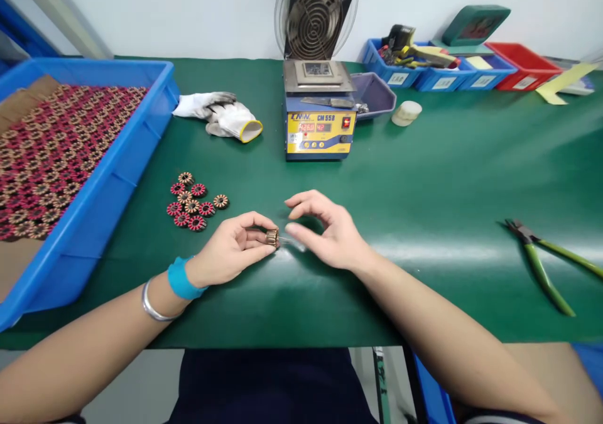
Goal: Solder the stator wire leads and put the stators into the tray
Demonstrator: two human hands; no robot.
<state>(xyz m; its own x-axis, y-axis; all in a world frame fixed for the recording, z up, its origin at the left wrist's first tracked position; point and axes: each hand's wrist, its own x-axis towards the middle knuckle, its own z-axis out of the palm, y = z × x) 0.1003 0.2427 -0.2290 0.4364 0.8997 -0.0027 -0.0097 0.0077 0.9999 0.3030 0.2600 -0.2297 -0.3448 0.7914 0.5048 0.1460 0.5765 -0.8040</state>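
Note:
My left hand (230, 248) pinches a small copper-wound motor stator (272, 237) between thumb and fingertips, just above the green table. Thin, pale, blurred strands (293, 243) stick out from its right side toward my other hand. My right hand (330, 229) hovers close by on the right, thumb and fingers apart, with nothing visibly gripped; the strands pass just under its thumb. Left of my hands lies a loose group of several similar stators (191, 206), some with red faces and some with tan ones.
A blue tray (127, 154) packed with stators stands at the left. White gloves (221, 115) lie behind. A CM 552 solder pot unit (320, 129) sits at back centre below a fan (315, 19). Small bins (443, 80) line the back right; green-handled nippers (537, 267) lie right.

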